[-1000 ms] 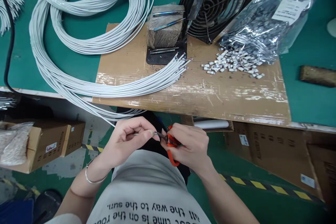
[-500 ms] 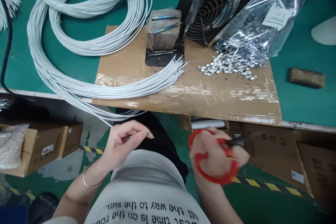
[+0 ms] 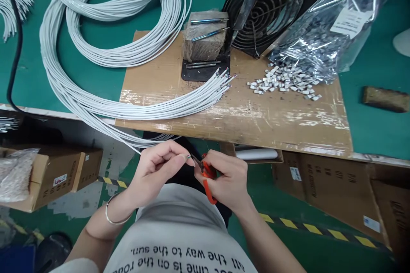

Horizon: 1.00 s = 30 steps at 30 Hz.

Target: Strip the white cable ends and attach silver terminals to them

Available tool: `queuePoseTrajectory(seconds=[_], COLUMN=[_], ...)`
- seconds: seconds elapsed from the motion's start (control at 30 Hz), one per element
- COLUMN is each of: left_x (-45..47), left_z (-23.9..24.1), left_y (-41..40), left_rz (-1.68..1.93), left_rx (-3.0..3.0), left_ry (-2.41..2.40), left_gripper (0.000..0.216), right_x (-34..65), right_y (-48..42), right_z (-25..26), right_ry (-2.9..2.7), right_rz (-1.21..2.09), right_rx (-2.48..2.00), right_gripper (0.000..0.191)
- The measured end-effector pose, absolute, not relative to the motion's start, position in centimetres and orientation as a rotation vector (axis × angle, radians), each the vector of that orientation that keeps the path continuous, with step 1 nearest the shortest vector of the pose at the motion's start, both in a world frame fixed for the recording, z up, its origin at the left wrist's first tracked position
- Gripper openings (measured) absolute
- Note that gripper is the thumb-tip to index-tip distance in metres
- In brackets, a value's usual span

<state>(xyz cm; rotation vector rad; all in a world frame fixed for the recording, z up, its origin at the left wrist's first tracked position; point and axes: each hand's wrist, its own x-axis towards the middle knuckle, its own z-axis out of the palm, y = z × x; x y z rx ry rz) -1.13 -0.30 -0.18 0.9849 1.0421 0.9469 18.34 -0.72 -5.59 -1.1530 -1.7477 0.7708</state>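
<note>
Pinched between the thumb and fingers of my left hand [image 3: 162, 170] is the end of a white cable [image 3: 136, 150], which leads down from the bundle over the table edge. My right hand [image 3: 226, 179] is closed around red-handled scissors [image 3: 209, 181]. The blades point left, with their tips at the cable end by my left fingertips; whether they touch it I cannot tell. Above my hands, a thick bundle of white cables [image 3: 153, 108] lies on a cardboard sheet [image 3: 256, 123], its cut ends showing small coloured wires.
Small white-and-metal pieces [image 3: 285, 80] lie loose before a clear plastic bag [image 3: 323, 38] of more. A black fan [image 3: 265, 17], a soldering iron [image 3: 248, 4] and a wrapped block [image 3: 205, 42] stand behind the cables. Cardboard boxes [image 3: 333, 196] stand below the table.
My right hand has swung left with the scissors, turning their blades toward the cable end in my left hand. My left hand has shifted slightly right and still holds the cable.
</note>
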Motion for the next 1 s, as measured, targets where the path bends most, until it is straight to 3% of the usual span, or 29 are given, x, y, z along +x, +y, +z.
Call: queuePoseTrajectory(seconds=[1.0], left_x=[-1.31], left_z=[-0.09], left_y=[-0.52], left_rz=[0.883], left_rx=[1.005], left_ry=[1.061], left_gripper=[0.030], right_x=[18.96], right_y=[-0.69], right_z=[-5.11], right_ry=[-1.862], right_rz=[0.695], right_rx=[-1.133], right_gripper=[0.036])
